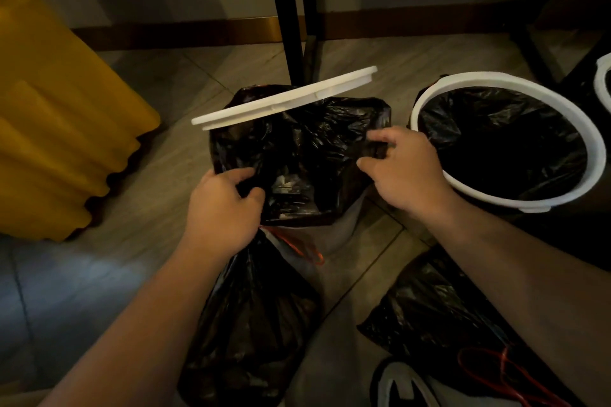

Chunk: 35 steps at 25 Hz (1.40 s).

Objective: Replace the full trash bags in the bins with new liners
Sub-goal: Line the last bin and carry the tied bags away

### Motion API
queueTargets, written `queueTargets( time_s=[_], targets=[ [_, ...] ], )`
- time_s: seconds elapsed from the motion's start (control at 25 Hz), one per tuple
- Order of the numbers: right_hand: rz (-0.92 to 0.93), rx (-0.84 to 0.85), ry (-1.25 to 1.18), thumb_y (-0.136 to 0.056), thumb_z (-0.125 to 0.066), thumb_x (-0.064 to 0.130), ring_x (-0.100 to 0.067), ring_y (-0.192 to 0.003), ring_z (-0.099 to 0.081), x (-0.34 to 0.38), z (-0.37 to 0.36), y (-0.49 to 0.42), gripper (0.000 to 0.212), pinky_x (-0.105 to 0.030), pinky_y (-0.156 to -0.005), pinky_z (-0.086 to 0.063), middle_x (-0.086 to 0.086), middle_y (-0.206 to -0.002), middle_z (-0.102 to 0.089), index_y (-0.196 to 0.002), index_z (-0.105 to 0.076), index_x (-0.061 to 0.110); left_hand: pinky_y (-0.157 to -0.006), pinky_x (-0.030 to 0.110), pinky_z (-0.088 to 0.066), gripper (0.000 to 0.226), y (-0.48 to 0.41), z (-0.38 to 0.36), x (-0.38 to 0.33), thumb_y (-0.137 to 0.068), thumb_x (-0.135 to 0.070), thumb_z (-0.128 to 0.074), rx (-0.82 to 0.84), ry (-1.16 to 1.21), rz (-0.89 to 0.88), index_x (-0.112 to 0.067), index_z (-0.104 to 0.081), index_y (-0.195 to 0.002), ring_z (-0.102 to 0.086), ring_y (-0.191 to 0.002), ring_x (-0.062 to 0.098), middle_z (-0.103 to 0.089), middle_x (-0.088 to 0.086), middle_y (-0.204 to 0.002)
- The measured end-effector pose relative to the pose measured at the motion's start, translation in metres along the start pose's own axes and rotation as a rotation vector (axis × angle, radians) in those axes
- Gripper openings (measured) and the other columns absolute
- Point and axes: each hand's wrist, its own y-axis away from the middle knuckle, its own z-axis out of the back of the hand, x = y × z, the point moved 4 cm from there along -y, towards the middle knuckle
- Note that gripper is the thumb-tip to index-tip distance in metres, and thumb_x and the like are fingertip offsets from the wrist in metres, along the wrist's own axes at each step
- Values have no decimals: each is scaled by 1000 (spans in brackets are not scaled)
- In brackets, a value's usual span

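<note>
L hand (221, 208) pinches the crinkly black plastic liner (297, 142) at its near-left edge, just below the tilted white plastic ring (284, 99). Liner mouth runs L-to-R under the ring, between both grips. R hand (406, 168) pinches the right edge, nearer the ring's right end. Prob. stretch outward next.

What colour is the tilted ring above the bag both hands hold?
White ring, best in head view.

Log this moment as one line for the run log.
left hand: grips black liner | right hand: pinches same liner | white ring: tilted up, not seated | neighbouring bin: lined, ring on
</note>
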Motion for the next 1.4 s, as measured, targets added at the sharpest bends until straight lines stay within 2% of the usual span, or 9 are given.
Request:
queueTargets(
  time_s=[0.24,0.44,0.6,0.76,0.88,0.96,1.04,1.24,1.4],
  targets=[
    [9,-45,55,-102,-66,31,-22,-148,-41,-33,-4,13,65,-40,-123,-36,-6,-162,-39,-159,-42,12,-103,31,-39,49,9,-11,35,-104,-35,-63,-175,96,29,-20,-54,-150,-49,-129,24,-53,-1,-127],
    [-59,14,-55,-98,-63,21,-22,-132,-56,-46,-6,21,63,-44,-118,-44,-1,-148,-53,-158,-44,20,-107,54,-53,53,28,-17,62,-93,-32,-64,-22,441,117,-40,-55,-144,-61,-128,22,-57,-12,-136],
    [-91,87,-59,-95,-69,22,-17,-132,-58,-54,-19,31,68,-36,-114,-46,4,-147,-53,-158,-44,20,-99,40,-52,73,30,-18,62,-82,-25,-80,24,204,70,-42,-49,-145,-60,-115,13,-47,-21,-123],
    [-129,157,-91,-96,-70,27,-14,-104,-73,-58,-20,26,61,-43,-98,-59,9,-125,-69,-152,-48,34,-105,29,-38,80,20,-25,57,-84,-18,-86,31,37,40,-31,-45,-152,-42,-136,23,-44,6,-147],
    [-111,164,-54,-100,-66,32,-8,-71,-74,-59,-16,23,39,-30,-71,-63,9,-87,-75,-137,-58,40,-111,19,-34,80,21,-20,58,-85,-21,-87,-51,50,5,-36,-47,-153,-36,-135,13,-38,9,-154],
    [-27,39,-31,-100,-66,29,-8,-58,-66,-53,-9,31,11,-13,-55,-51,9,-67,-68,-108,-63,35,-95,-1,-38,63,26,-11,64,-87,-15,-85,-131,195,20,-44,-59,-136,-43,-116,0,-36,-1,-149],
    [159,-134,-42,-98,-66,20,-12,-53,-58,-38,3,40,13,-12,-51,-43,7,-62,-60,-91,-59,29,-82,6,-48,49,34,-6,68,-90,-7,-79,-171,385,73,-51,-65,-108,-50,-113,0,-39,-8,-143],
    [429,-24,270,-98,-60,20,-10,-100,-58,20,4,-15,25,-19,-88,-43,4,-106,-68,-119,-73,15,-94,34,-52,25,-1,21,33,-95,-18,-66,-378,183,-137,-42,-74,-100,-57,-113,9,-54,-19,-114],
    [398,208,504,-100,-63,29,-30,-138,-46,37,-24,-61,41,-37,-114,-38,-8,-148,-55,-139,-67,16,-104,38,-46,30,-57,16,3,-97,-20,-65,-230,-131,-292,-24,-77,-125,-60,-125,27,-67,4,-130]
  ],
)
